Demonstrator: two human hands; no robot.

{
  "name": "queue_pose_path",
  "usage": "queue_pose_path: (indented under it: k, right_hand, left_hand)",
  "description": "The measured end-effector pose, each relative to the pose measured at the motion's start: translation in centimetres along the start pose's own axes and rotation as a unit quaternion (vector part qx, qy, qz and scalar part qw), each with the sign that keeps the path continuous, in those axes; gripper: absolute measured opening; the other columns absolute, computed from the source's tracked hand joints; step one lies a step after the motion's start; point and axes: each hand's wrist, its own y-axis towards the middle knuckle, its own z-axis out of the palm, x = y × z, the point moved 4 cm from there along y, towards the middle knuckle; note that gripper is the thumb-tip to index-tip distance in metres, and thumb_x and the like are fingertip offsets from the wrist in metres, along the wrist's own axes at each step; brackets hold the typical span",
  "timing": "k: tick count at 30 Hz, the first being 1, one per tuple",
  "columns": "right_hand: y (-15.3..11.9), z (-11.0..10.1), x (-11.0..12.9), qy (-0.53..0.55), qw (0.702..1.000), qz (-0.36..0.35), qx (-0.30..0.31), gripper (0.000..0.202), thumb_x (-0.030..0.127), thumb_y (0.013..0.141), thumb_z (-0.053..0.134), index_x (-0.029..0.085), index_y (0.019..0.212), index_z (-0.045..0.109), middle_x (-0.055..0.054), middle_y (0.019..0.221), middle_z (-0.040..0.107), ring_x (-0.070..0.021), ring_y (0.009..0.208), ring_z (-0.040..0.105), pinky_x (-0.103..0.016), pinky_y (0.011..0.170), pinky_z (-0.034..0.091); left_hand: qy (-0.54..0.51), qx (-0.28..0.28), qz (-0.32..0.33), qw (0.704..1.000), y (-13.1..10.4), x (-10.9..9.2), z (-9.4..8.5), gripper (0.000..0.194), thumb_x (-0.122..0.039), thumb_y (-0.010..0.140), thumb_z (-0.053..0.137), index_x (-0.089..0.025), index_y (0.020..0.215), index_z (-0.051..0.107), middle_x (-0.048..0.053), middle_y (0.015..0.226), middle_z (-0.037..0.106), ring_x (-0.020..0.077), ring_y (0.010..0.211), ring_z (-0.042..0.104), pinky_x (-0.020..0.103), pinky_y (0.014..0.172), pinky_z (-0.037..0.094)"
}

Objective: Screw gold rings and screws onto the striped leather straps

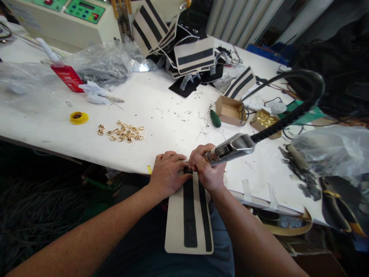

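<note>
A beige panel with two black strips (175, 227) extends from the table's front edge over my lap. My left hand (170, 173) grips its upper end, thumb on the black strip and fingers toward the table. Right beside it, my right hand (209, 169) is wrapped round a silver hand tool with a thick black cable (233, 148). The tool's tip points down toward a small dark spot between my hands, where my fingers hide the contact. Small gold-coloured metal fittings (127, 132) lie loose on the table to the left.
On the white table (161, 111) are a yellow tape roll (79, 117), a red bottle (67, 77), a green-handled tool (215, 119) and a cardboard box (230, 109). More striped panels (196, 57) are piled behind. Pliers (340, 207) lie at the right edge.
</note>
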Motion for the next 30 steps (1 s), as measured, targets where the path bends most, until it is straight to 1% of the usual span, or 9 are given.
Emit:
queue_pose_path:
  k: [3, 8, 15, 20, 24, 30]
  right_hand:
    - [0.0, -0.1, 0.0, 0.006, 0.999, -0.019, -0.036, 0.027, 0.038, 0.089, 0.07, 0.025, 0.076, 0.05, 0.005, 0.061, 0.051, -0.0127, 0.053, 0.05, -0.028, 0.05, 0.046]
    - [-0.3, -0.7, 0.4, -0.001, 0.999, -0.007, -0.046, 0.026, 0.038, 0.089, 0.071, 0.024, 0.077, 0.053, 0.004, 0.062, 0.054, -0.0128, 0.053, 0.052, -0.029, 0.051, 0.047]
    - [-0.5, -1.3, 0.5, -0.003, 0.998, 0.0, -0.067, 0.024, 0.036, 0.087, 0.07, 0.023, 0.075, 0.055, 0.004, 0.062, 0.056, -0.0127, 0.053, 0.053, -0.028, 0.051, 0.048]
    - [-0.3, -1.3, 0.2, -0.037, 0.997, 0.024, -0.057, 0.025, 0.036, 0.084, 0.069, 0.023, 0.071, 0.053, 0.004, 0.059, 0.054, -0.0127, 0.051, 0.052, -0.027, 0.049, 0.047]
    - [-0.3, -1.4, 0.1, -0.034, 0.997, 0.017, -0.065, 0.023, 0.036, 0.085, 0.066, 0.023, 0.071, 0.052, 0.004, 0.058, 0.054, -0.0123, 0.051, 0.051, -0.028, 0.049, 0.048]
    - [-0.6, -1.3, 0.2, -0.042, 0.997, 0.038, -0.06, 0.025, 0.034, 0.081, 0.071, 0.023, 0.067, 0.052, 0.003, 0.059, 0.055, -0.0122, 0.051, 0.05, -0.028, 0.05, 0.047]
  left_hand:
    - [-0.002, -0.002, -0.004, 1.0, 0.0, -0.1, 0.0, 0.021, -0.044, 0.086, 0.079, -0.033, 0.104, 0.078, -0.001, 0.125, 0.075, 0.0296, 0.125, 0.055, 0.05, 0.1, 0.038]
    - [0.007, -0.015, -0.01, 1.0, 0.1, -0.7, 0.3, 0.024, -0.045, 0.084, 0.08, -0.034, 0.105, 0.077, -0.001, 0.123, 0.074, 0.0304, 0.123, 0.055, 0.051, 0.099, 0.037]
    - [0.015, -0.001, -0.023, 1.0, 0.3, -1.2, 0.4, 0.026, -0.045, 0.082, 0.082, -0.033, 0.105, 0.076, 0.001, 0.124, 0.073, 0.031, 0.122, 0.054, 0.051, 0.099, 0.036]
    - [0.027, 0.004, -0.03, 0.999, 0.3, -1.4, 0.3, 0.023, -0.046, 0.084, 0.08, -0.033, 0.102, 0.077, 0.001, 0.124, 0.072, 0.0321, 0.122, 0.053, 0.051, 0.099, 0.037]
    - [0.025, 0.016, -0.031, 0.999, 0.4, -1.5, 0.3, 0.022, -0.045, 0.084, 0.08, -0.034, 0.102, 0.077, 0.0, 0.126, 0.072, 0.0317, 0.123, 0.053, 0.051, 0.1, 0.036]
    - [0.046, 0.022, -0.037, 0.998, 0.6, -1.7, 0.3, 0.022, -0.048, 0.085, 0.077, -0.031, 0.099, 0.076, 0.002, 0.124, 0.073, 0.0323, 0.122, 0.054, 0.051, 0.097, 0.037]
